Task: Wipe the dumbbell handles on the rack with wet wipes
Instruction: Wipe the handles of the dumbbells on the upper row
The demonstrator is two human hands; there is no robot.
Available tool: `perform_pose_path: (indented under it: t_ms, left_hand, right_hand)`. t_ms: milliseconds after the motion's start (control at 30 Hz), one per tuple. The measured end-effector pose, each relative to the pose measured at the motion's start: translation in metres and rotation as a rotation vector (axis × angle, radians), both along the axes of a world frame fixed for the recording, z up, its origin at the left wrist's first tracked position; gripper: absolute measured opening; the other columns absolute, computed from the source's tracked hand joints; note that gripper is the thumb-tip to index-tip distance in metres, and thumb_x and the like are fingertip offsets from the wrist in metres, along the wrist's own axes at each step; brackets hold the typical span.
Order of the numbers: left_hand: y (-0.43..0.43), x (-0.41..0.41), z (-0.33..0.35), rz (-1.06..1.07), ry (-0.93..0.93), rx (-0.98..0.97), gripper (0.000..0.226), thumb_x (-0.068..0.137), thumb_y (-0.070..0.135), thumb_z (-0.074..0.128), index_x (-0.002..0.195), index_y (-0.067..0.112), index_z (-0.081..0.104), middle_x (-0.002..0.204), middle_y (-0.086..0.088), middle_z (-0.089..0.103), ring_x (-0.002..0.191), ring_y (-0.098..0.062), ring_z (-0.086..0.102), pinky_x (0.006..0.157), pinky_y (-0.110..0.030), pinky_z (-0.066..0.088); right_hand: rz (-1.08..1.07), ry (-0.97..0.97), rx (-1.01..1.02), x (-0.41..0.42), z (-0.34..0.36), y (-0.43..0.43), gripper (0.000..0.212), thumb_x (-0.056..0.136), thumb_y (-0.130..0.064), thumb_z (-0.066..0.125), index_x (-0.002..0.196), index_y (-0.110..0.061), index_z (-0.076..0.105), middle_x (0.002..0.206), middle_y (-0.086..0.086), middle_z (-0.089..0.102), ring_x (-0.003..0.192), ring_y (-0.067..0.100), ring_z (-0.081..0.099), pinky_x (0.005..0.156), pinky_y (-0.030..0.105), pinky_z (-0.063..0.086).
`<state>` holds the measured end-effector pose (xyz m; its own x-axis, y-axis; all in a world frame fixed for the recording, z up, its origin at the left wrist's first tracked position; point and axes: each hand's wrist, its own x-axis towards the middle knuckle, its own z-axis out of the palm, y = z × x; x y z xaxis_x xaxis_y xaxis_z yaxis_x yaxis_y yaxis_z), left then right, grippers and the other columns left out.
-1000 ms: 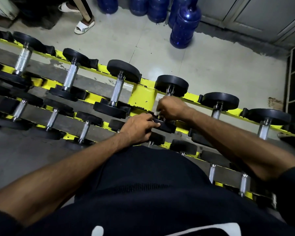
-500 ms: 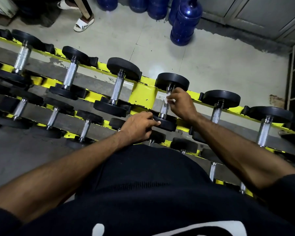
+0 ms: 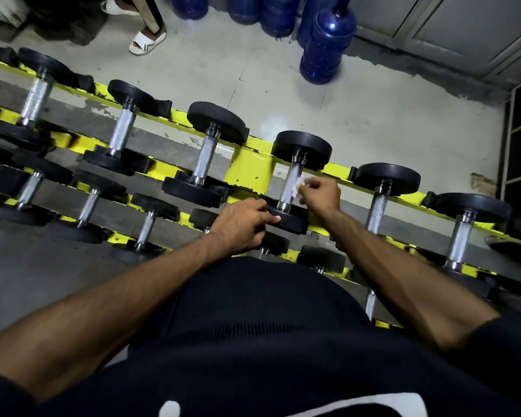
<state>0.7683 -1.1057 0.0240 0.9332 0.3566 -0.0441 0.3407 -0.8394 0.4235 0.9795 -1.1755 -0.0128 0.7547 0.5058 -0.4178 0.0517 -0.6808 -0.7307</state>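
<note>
Head view gave me the yellow rack (image 3: pixel 248 173) running diagonally across mid-frame, loaded with rows of weights. At centre, one dumbbell (image 3: pixel 301 147) lay across its upper rails. My left hand (image 3: pixel 241 225) gripped the near black plate, fingers curled over its rim. My right hand (image 3: pixel 321 194) pinched a white wet wipe (image 3: pixel 298 188) against the right side of the knurled handle (image 3: pixel 289 179).
</note>
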Motion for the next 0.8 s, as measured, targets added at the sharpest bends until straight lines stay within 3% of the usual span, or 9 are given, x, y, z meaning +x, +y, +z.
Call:
perform_pose_path:
  t_ms: [100,200,267,367,467,533,567,667,800]
  left_hand:
    - [0.001,0.0,0.0,0.003,0.007,-0.002,0.038,0.087,0.028,0.069,0.125,0.03,0.069,0.097,0.001,0.059,0.091,-0.016,0.055,0.066,-0.026,0.039]
    - [0.0,0.0,0.0,0.001,0.01,-0.009,0.038,0.089,0.029,0.068,0.126,0.03,0.068,0.099,0.001,0.058,0.094,-0.015,0.055,0.068,-0.025,0.039]
    - [-0.001,0.0,0.001,-0.002,0.011,-0.018,0.038,0.089,0.028,0.069,0.127,0.03,0.067,0.101,0.001,0.059,0.095,-0.016,0.055,0.07,-0.026,0.042]
    - [0.0,0.0,0.002,-0.003,0.024,-0.023,0.039,0.089,0.028,0.068,0.128,0.031,0.066,0.102,0.001,0.058,0.096,-0.016,0.055,0.071,-0.028,0.046]
    - [0.001,-0.002,0.001,-0.003,0.025,-0.024,0.039,0.089,0.028,0.067,0.128,0.031,0.066,0.101,0.001,0.057,0.095,-0.016,0.055,0.07,-0.029,0.046]
    - [0.001,-0.002,0.002,-0.009,0.031,-0.025,0.04,0.09,0.028,0.067,0.13,0.031,0.065,0.102,0.002,0.056,0.095,-0.016,0.054,0.07,-0.03,0.049]
    - [0.001,-0.003,0.002,-0.006,0.03,-0.029,0.04,0.09,0.028,0.067,0.13,0.031,0.065,0.102,0.002,0.056,0.095,-0.015,0.053,0.07,-0.031,0.049]
    - [0.0,-0.003,0.002,0.0,0.021,-0.037,0.04,0.089,0.026,0.067,0.129,0.031,0.066,0.1,0.002,0.056,0.094,-0.016,0.053,0.069,-0.03,0.047]
    - [0.001,-0.003,0.001,0.011,0.017,-0.036,0.038,0.088,0.026,0.068,0.126,0.031,0.068,0.097,0.002,0.056,0.092,-0.015,0.054,0.066,-0.03,0.048]
  right_hand:
    - [-0.063,0.308,-0.042,0.002,0.002,-0.007,0.011,0.078,0.008,0.073,0.078,-0.002,0.076,0.094,0.016,0.073,0.079,0.031,0.073,0.07,0.043,0.062]
    - [-0.249,0.395,0.057,0.01,0.006,0.011,0.013,0.077,0.018,0.064,0.082,0.007,0.071,0.081,0.016,0.069,0.063,0.025,0.066,0.055,0.03,0.059]
    - [-0.315,0.424,0.134,0.008,0.011,0.022,0.023,0.079,0.021,0.056,0.077,0.001,0.066,0.067,0.011,0.061,0.056,0.02,0.058,0.048,0.023,0.053]
    - [-0.132,0.49,0.05,0.004,0.009,0.012,0.023,0.086,0.017,0.05,0.075,-0.001,0.061,0.066,0.008,0.059,0.061,0.023,0.057,0.052,0.026,0.053]
    - [0.012,0.616,-0.113,0.006,0.012,-0.007,0.016,0.09,0.008,0.055,0.098,0.01,0.068,0.093,0.017,0.069,0.084,0.026,0.07,0.07,0.031,0.06]
    - [-0.043,0.602,-0.046,0.008,0.014,-0.004,0.017,0.087,0.011,0.056,0.097,0.008,0.069,0.098,0.018,0.07,0.093,0.028,0.07,0.085,0.039,0.06]
    - [-0.131,0.569,0.052,0.005,0.016,0.002,0.016,0.085,0.015,0.057,0.088,0.006,0.069,0.092,0.016,0.069,0.088,0.026,0.069,0.087,0.039,0.059]
    - [-0.404,0.476,0.295,0.0,0.017,0.019,0.022,0.081,0.018,0.064,0.076,-0.003,0.067,0.079,0.01,0.064,0.072,0.02,0.062,0.068,0.028,0.061]
    - [-0.173,0.341,0.101,-0.003,0.011,0.0,0.008,0.083,0.007,0.07,0.083,-0.001,0.071,0.081,0.017,0.069,0.063,0.021,0.065,0.053,0.03,0.055]
